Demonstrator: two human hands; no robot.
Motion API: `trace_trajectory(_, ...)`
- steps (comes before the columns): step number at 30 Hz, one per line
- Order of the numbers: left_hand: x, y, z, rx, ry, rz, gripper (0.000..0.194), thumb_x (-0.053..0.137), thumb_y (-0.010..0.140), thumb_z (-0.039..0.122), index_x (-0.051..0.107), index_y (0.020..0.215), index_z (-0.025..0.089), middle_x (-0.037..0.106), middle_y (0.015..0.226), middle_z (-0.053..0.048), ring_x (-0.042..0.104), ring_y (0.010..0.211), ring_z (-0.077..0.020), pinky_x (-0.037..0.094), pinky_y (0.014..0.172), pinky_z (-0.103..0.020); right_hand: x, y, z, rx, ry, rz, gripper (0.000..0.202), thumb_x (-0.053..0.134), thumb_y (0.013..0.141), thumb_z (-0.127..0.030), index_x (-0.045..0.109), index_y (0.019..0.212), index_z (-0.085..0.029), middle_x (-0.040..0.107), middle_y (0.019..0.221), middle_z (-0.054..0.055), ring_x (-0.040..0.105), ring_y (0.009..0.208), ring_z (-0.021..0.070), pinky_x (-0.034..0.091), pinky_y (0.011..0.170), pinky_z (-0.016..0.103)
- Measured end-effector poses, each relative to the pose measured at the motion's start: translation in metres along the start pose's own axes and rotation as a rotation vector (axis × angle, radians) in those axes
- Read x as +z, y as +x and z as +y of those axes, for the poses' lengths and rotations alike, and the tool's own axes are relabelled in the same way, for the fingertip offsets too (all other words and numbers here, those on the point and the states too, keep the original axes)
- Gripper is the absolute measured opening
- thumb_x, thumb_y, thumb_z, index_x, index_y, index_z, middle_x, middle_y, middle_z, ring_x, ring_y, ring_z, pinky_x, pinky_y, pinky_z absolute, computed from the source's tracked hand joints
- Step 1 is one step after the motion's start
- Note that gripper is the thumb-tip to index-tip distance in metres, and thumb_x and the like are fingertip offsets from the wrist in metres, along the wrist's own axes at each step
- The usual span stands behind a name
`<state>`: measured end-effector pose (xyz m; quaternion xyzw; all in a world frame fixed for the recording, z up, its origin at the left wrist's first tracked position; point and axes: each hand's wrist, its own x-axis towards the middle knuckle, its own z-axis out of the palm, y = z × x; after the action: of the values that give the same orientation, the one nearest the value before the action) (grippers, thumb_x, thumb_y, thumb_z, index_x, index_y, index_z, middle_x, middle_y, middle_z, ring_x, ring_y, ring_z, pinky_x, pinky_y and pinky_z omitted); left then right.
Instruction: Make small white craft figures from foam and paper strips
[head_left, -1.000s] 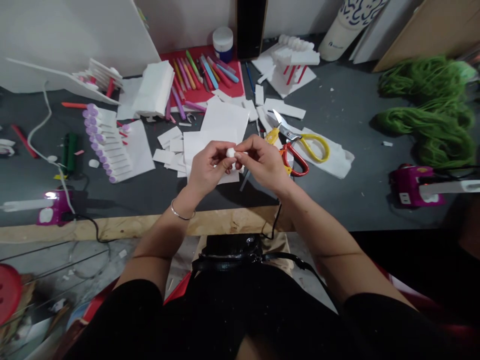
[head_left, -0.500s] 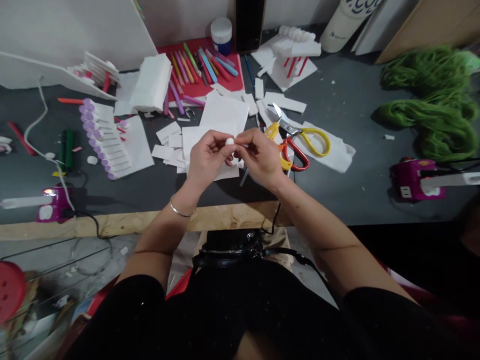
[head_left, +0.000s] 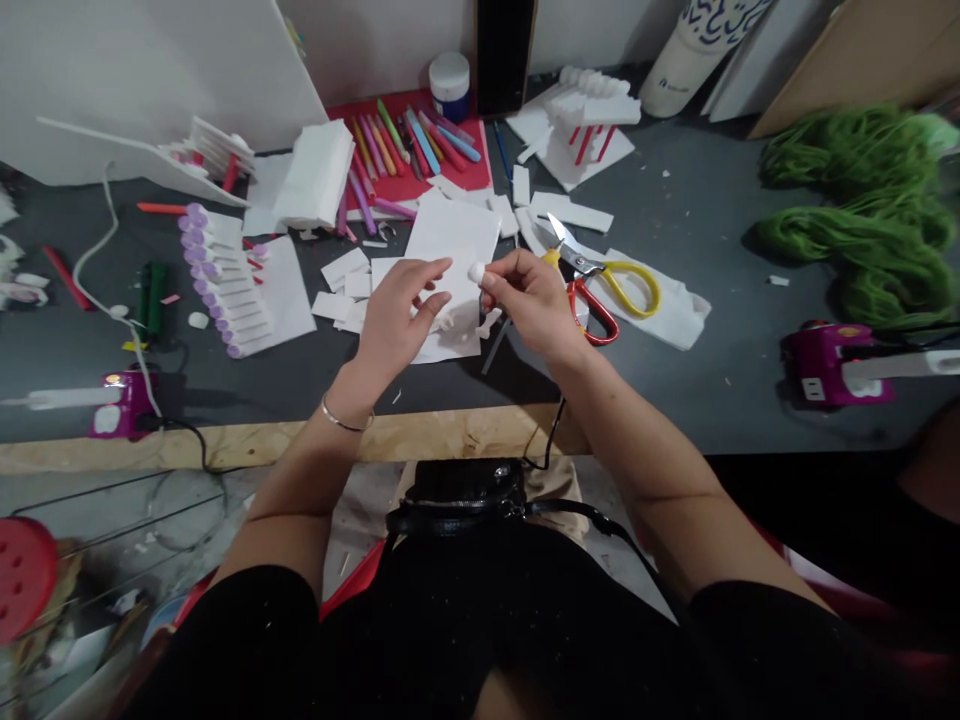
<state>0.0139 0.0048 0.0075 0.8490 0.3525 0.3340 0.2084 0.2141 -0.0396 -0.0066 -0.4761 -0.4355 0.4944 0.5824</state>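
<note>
Between the thumb and fingers of my right hand [head_left: 531,298] is a small rounded white piece [head_left: 476,272], perhaps foam or clay. My left hand [head_left: 401,312] hovers just to its left, fingers apart, holding nothing. Below both hands lie white paper sheets [head_left: 450,225] with small white scraps on them. Left of the sheets is a loose pile of cut white rectangles [head_left: 346,275]. Close to the right of my right hand lie yellow-handled scissors [head_left: 592,265] and a red-handled tool [head_left: 596,315], partly hidden by the hand.
Behind lie several coloured markers [head_left: 409,140] on a red sheet, beside a lidded jar [head_left: 450,85]. White models stand at the back right [head_left: 589,115] and left. Green yarn [head_left: 847,220] and a purple box [head_left: 829,362] are at the right. A white model with purple discs [head_left: 225,280] lies left.
My left hand has let go of the white piece and moved left, its fingers opening. My right hand keeps the piece and has shifted slightly right. The view has moved a little.
</note>
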Motion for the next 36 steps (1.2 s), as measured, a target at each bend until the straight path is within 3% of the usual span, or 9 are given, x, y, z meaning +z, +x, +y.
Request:
trace_trajectory(6,0.003,0.019,0.017,0.087,-0.053,-0.133,0.052,0.048,0.104,0.063,0.074,0.126,0.023,0.078,0.104,-0.008,0.072,0.096,-0.0183,0.055,0.087,-0.031,-0.001,-0.004,-0.001,0.006,0.02,-0.137,0.051,0.082,0.073,-0.07,0.06,0.082,-0.024,0.06,0.064,-0.007,0.057,0.061,0.009,0.052,0.063,0.027)
trace_trajectory(14,0.039,0.004,0.033,-0.333,-0.459,0.001,0.041,0.055,0.104,0.054,0.07,0.115,0.017,0.076,0.082,-0.003,0.064,0.059,-0.0099,0.052,0.055,-0.022,0.005,-0.018,-0.008,-0.223,-0.314,0.049,0.028,0.074,0.089,-0.052,0.064,0.087,-0.026,0.067,0.08,-0.001,0.061,0.072,0.0135,0.049,0.069,0.031)
trace_trajectory(17,0.041,0.006,0.034,-0.231,-0.307,0.066,0.053,0.041,0.106,0.063,0.066,0.117,0.018,0.076,0.095,-0.008,0.069,0.074,-0.0137,0.056,0.066,-0.027,0.005,-0.017,-0.008,-0.18,-0.209,0.049,0.027,0.076,0.088,-0.049,0.064,0.086,-0.026,0.065,0.076,-0.002,0.06,0.069,0.0127,0.049,0.066,0.03)
trace_trajectory(20,0.027,0.014,0.023,0.019,0.067,0.047,0.067,0.035,0.1,0.076,0.067,0.117,0.019,0.073,0.109,-0.013,0.069,0.101,-0.0235,0.054,0.084,-0.037,0.001,-0.011,-0.004,0.057,0.05,-0.099,0.038,0.083,0.079,-0.053,0.059,0.081,-0.025,0.059,0.063,-0.006,0.054,0.057,0.0099,0.046,0.057,0.027)
trace_trajectory(23,0.016,0.023,0.002,0.267,0.276,-0.093,0.07,0.036,0.095,0.083,0.069,0.094,0.022,0.07,0.09,-0.011,0.066,0.092,-0.027,0.048,0.077,-0.04,0.0,-0.006,-0.002,0.264,0.173,-0.256,0.046,0.088,0.071,-0.055,0.056,0.078,-0.024,0.058,0.061,-0.007,0.049,0.053,0.0074,0.044,0.054,0.025)
trace_trajectory(25,0.018,0.026,-0.01,0.312,0.324,-0.104,0.069,0.032,0.097,0.081,0.065,0.081,0.023,0.064,0.074,-0.008,0.061,0.077,-0.0246,0.041,0.068,-0.038,0.002,-0.007,-0.002,0.287,0.15,-0.279,0.044,0.087,0.074,-0.053,0.054,0.079,-0.024,0.058,0.062,-0.007,0.049,0.055,0.0071,0.043,0.054,0.025)
trace_trajectory(31,0.052,0.016,-0.002,-0.046,0.159,0.05,0.078,0.006,0.105,0.066,0.06,0.069,0.023,0.052,0.057,-0.005,0.043,0.054,-0.0186,0.028,0.058,-0.036,0.014,-0.02,-0.004,-0.089,-0.225,-0.072,0.023,0.067,0.093,-0.035,0.052,0.08,-0.024,0.056,0.066,-0.006,0.052,0.059,0.0097,0.041,0.062,0.03)
trace_trajectory(33,0.053,0.015,0.01,-0.177,0.1,0.025,0.084,0.0,0.104,0.07,0.057,0.063,0.023,0.049,0.053,-0.004,0.042,0.051,-0.018,0.029,0.057,-0.036,0.014,-0.021,-0.005,-0.173,-0.315,-0.04,0.02,0.065,0.094,-0.032,0.052,0.08,-0.024,0.057,0.069,-0.005,0.053,0.062,0.0105,0.041,0.064,0.031)
trace_trajectory(36,0.036,0.018,0.024,-0.275,-0.052,-0.119,0.082,0.003,0.106,0.066,0.054,0.059,0.023,0.049,0.051,-0.003,0.048,0.052,-0.0163,0.037,0.058,-0.034,0.011,-0.018,-0.005,-0.103,-0.182,-0.093,0.023,0.069,0.093,-0.039,0.053,0.083,-0.025,0.056,0.068,-0.006,0.053,0.062,0.0105,0.042,0.064,0.03)
